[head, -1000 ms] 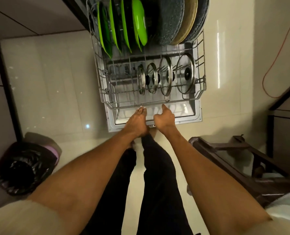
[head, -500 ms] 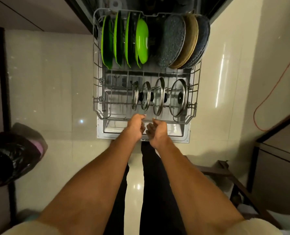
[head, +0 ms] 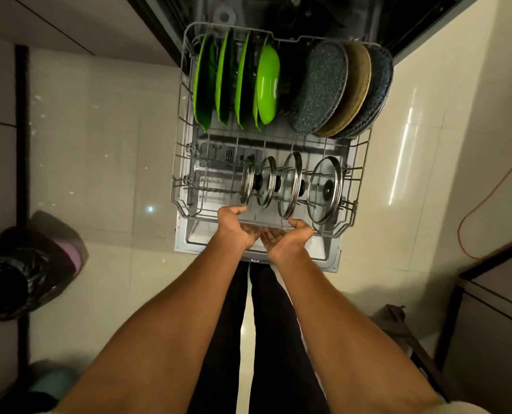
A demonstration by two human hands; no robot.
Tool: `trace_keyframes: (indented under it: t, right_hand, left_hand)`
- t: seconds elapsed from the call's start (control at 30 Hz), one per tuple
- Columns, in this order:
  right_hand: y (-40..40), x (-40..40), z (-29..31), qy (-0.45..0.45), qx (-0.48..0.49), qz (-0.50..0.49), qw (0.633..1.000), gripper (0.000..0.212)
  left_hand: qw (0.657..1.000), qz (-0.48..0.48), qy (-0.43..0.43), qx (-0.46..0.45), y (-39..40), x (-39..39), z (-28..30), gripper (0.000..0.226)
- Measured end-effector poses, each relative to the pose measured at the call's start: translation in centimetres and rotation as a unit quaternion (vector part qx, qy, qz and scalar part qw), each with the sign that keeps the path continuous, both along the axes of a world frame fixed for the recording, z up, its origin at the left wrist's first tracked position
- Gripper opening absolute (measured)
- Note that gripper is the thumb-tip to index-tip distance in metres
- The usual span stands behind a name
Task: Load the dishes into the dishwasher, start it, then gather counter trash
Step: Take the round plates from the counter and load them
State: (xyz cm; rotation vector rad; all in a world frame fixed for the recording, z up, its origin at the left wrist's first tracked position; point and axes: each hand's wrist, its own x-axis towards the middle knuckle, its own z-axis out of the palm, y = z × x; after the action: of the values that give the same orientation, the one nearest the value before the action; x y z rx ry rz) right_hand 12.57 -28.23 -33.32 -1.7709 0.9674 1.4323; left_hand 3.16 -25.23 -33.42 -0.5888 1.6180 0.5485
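Observation:
The wire dishwasher rack (head: 179, 162) is pulled out over the open dishwasher door (head: 326, 252). It holds several green plates (head: 266, 85) at the back left, speckled dark and tan plates (head: 323, 91) at the back right, and several glass pot lids (head: 325, 189) upright near the front. My left hand (head: 234, 225) and my right hand (head: 287, 237) sit side by side at the rack's front rail, palms turned up, fingers curled under and around the rail.
A bin lined with a black bag (head: 15, 282) stands on the tiled floor at the left. A dark wooden chair (head: 410, 333) and a cabinet (head: 500, 312) are at the right. An orange cord (head: 494, 189) hangs along the right wall.
My hands rose from the door's front edge to the rack's front rail and turned palms up. The view shifted, showing more of the dishwasher's opening.

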Motion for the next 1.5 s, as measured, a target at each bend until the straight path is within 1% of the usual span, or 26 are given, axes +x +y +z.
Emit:
trace_keyframes:
  t: [0.17, 0.27, 0.33, 0.37, 0.47, 0.57, 0.63, 0.7, 0.77, 0.87, 0.93, 1.0, 1.1, 1.27, 1.37, 1.5]
  right_hand:
    - [3.4, 0.7, -0.2, -0.009, 0.02, 0.013, 1.0, 0.053]
    - [6.4, 1.0, -0.6, -0.017, 0.043, 0.028, 0.999, 0.06]
    - [8.5, 1.4, -0.8, -0.024, 0.067, 0.038, 0.997, 0.064]
    - [9.7, 1.6, -0.9, -0.027, 0.076, 0.041, 0.996, 0.065]
    - [12.9, 1.9, -1.2, -0.032, 0.099, 0.049, 0.993, 0.067]
    - [16.5, 2.7, -1.6, -0.044, 0.141, 0.041, 0.988, 0.058]
    - [19.2, 3.3, -2.2, -0.052, 0.15, 0.041, 0.986, 0.054]
    - [21.7, 3.8, -2.6, -0.064, 0.171, 0.052, 0.982, 0.047]
    - [24.1, 4.2, -3.2, -0.062, 0.212, 0.052, 0.974, 0.037]
    - [27.4, 4.9, -3.7, -0.06, 0.27, 0.067, 0.959, 0.031]
    - [29.5, 5.5, -3.7, -0.059, 0.296, 0.084, 0.95, 0.02]
    - [31.3, 6.0, -3.6, -0.061, 0.305, 0.089, 0.946, 0.012]
    - [33.8, 6.6, -4.0, -0.068, 0.311, 0.099, 0.943, 0.012]
    - [36.8, 7.4, -4.4, -0.078, 0.336, 0.138, 0.928, 0.007]
    - [37.2, 7.4, -4.9, -0.085, 0.343, 0.162, 0.921, 0.006]
    - [36.8, 7.6, -5.6, -0.082, 0.339, 0.181, 0.92, 0.005]
  left_hand:
    - [0.999, -0.001, -0.01, 0.032, 2.8, 0.2, -0.4, 0.039]
    - [0.999, 0.002, -0.02, 0.046, 5.6, 0.4, -1.0, 0.046]
    - [0.998, -0.005, -0.022, 0.06, 7.6, 0.7, -1.4, 0.041]
    - [0.997, -0.011, -0.021, 0.071, 8.7, 0.9, -1.7, 0.037]
    - [0.992, -0.011, -0.039, 0.12, 11.7, 1.4, -2.5, 0.043]
    - [0.986, -0.009, -0.046, 0.159, 15.3, 2.2, -3.0, 0.033]
    - [0.985, -0.018, -0.041, 0.166, 18.0, 2.7, -3.3, 0.034]
    - [0.981, -0.039, -0.038, 0.184, 20.5, 3.4, -3.6, 0.03]
    - [0.975, -0.068, -0.04, 0.209, 22.9, 3.8, -4.0, 0.021]
    - [0.959, -0.108, -0.047, 0.257, 26.2, 4.0, -4.3, 0.009]
    - [0.952, -0.134, -0.041, 0.271, 28.3, 4.0, -4.7, 0.009]
    - [0.947, -0.153, -0.032, 0.28, 30.2, 3.9, -5.2, 0.014]
    - [0.938, -0.183, -0.018, 0.293, 33.2, 4.0, -5.6, 0.015]
    - [0.923, -0.218, -0.001, 0.318, 36.5, 4.7, -5.2, 0.009]
    - [0.923, -0.222, 0.01, 0.313, 37.0, 4.7, -5.3, 0.011]
    - [0.919, -0.236, -0.001, 0.316, 36.2, 4.4, -5.7, 0.013]
